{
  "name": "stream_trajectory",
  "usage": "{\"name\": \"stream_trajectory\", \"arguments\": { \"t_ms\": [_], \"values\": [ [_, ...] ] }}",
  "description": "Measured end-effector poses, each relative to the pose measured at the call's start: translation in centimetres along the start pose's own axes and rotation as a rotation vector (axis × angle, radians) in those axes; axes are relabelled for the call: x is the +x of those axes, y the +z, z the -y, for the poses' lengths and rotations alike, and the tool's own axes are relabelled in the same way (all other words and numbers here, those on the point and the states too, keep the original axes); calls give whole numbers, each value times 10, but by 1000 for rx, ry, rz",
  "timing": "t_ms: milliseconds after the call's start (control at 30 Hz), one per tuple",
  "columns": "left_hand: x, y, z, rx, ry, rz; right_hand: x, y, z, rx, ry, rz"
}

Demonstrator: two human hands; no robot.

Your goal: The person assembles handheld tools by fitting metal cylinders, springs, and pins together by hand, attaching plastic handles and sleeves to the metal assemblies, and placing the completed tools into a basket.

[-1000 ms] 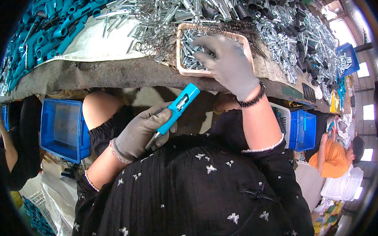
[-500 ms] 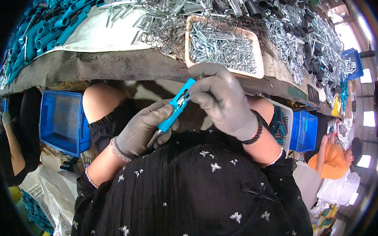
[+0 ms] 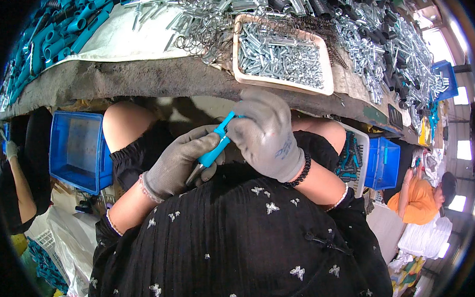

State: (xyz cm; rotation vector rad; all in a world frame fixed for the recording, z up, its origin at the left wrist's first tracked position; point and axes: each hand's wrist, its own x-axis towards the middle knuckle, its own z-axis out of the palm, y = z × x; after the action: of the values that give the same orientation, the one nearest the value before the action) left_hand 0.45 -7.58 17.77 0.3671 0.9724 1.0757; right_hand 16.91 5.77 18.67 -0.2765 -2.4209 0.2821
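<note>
My left hand (image 3: 180, 163), in a grey coated glove, is wrapped round a teal plastic handle (image 3: 213, 154) that slants up to the right. A metal end (image 3: 195, 173) sticks out of its lower end beside my left fingers. My gloved right hand (image 3: 266, 137) is closed at the handle's upper part, thumb and fingers bent against it. They cover most of the slot there, where some metal showed; whether a small part is between them is hidden. Both hands are above my lap, in front of the bench edge.
Across the bench (image 3: 141, 78) lie teal tubes (image 3: 61, 44), wire springs (image 3: 205, 42) and piles of metal parts (image 3: 365, 50). A cream tray (image 3: 327, 85) of small metal pieces sits at the bench edge. Blue crates (image 3: 78, 154) flank my legs. Other people sit at both sides.
My right hand has moved slightly left and rotated, its fingers now covering the slot and metal part that showed before. My left hand keeps the handle in nearly the same place.
</note>
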Motion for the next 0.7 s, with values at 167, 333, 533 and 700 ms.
{"name": "stream_trajectory", "arguments": {
  "t_ms": [167,333,533,700],
  "values": [
    [-2,1,1,15,38,80,-8,-7,1,200,128,146],
    [-3,0,0,169,104,111,-9,-7,-8,846,528,145],
    [3,2,-3,311,201,119,6,-48,-40,590,249,224],
    [4,12,-9,165,288,83,39,-91,-99,-80,354,158]
  ]
}}
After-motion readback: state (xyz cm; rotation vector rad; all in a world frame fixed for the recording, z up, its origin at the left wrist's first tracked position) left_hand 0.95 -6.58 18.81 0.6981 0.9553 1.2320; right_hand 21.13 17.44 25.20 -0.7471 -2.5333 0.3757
